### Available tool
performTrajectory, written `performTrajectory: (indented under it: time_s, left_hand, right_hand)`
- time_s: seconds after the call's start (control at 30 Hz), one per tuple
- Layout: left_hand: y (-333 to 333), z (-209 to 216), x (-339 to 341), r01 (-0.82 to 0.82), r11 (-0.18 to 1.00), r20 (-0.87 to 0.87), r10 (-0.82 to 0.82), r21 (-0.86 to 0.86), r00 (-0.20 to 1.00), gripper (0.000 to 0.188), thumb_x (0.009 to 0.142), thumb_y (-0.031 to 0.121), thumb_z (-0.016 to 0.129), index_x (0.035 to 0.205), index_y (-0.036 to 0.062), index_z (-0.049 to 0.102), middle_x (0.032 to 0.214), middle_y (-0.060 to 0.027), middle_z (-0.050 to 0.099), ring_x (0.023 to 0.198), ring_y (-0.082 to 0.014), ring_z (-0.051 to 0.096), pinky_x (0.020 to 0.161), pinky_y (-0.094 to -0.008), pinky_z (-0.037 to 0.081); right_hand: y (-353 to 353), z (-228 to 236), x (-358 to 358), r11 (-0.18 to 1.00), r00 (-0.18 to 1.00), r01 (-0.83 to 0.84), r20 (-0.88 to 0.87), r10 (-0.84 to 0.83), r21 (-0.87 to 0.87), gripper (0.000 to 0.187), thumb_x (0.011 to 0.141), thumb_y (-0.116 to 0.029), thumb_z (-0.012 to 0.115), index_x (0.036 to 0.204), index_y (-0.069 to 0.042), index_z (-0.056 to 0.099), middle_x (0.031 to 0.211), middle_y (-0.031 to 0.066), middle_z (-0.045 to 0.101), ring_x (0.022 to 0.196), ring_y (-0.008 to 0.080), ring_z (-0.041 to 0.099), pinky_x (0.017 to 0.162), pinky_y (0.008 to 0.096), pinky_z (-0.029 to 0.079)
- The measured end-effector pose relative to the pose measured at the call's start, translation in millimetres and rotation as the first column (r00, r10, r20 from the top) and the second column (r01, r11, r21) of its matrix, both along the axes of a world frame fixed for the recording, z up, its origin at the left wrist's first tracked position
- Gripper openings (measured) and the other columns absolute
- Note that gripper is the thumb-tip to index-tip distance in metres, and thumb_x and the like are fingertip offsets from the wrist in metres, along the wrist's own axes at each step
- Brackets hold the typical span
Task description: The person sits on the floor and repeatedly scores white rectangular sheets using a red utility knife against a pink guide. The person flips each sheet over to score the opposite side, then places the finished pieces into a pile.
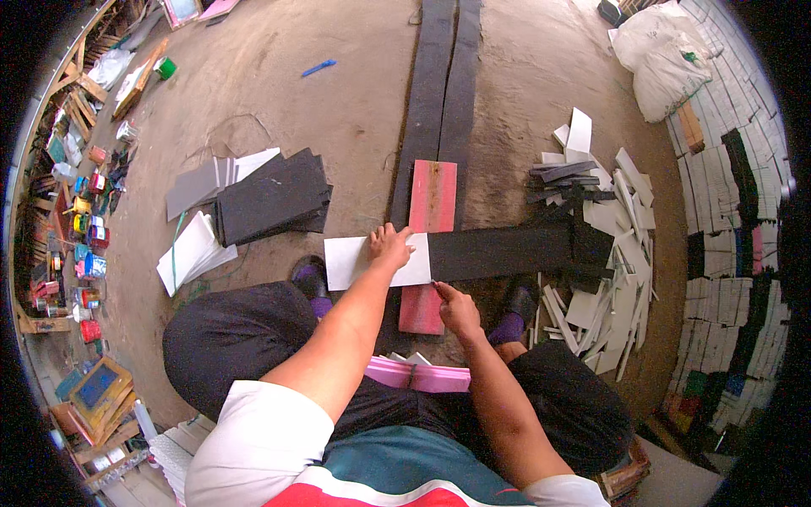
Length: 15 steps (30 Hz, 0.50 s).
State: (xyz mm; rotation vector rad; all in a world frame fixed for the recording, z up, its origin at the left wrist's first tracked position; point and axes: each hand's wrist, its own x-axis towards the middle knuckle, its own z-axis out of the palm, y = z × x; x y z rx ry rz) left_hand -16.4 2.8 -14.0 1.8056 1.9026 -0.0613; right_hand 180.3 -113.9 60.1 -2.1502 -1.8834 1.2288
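Note:
My left hand (391,248) lies with its fingers spread on a white rectangular sheet (348,264), pressing near its middle and right part. My right hand (459,309) is closed, fingers pinched round a thin dark-tipped tool (435,284) at the sheet's lower right corner; most of that tool is hidden by the fingers. A long black sheet (507,252) meets the white one along its right edge and stretches away to the right. Beneath both runs a worn pink board (434,196), showing above and below the sheets.
Stacked black sheets (274,196) and white sheets (196,253) lie at left. White and black offcuts (625,245) heap up at right. Dark planks (435,84) run ahead; a blue pen (319,68) lies on the floor. Paint cans (97,232) line the left, sheet stacks (718,270) the right.

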Motion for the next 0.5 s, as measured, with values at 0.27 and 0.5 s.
performTrajectory:
  time_s: [0.27,0.5]
  left_hand:
    - [-3,-11,-7,-0.039,0.999,0.007,0.039,0.003,0.999,0.045,0.09,0.041,0.074,0.133,0.0328,0.062,0.131,-0.013,0.053,0.13,-0.033,0.047,0.112,-0.0509,0.032]
    - [-4,-6,-8,-0.029,0.999,0.018,0.028,0.014,0.999,0.045,0.089,0.04,0.075,0.132,0.0331,0.062,0.128,-0.0126,0.054,0.127,-0.0326,0.048,0.111,-0.0507,0.032]
  right_hand:
    - [57,2,2,1.0,0.979,-0.003,-0.205,0.005,0.011,0.051,0.095,-0.004,0.055,0.145,-0.001,0.05,0.136,0.0176,0.063,0.124,0.0275,0.064,0.101,0.0343,0.049]
    - [64,-83,3,0.984,0.799,0.136,-0.574,-0.177,-0.115,0.069,0.101,-0.008,0.053,0.162,-0.007,0.018,0.12,0.0126,0.068,0.088,0.0236,0.069,0.074,0.0346,0.056]
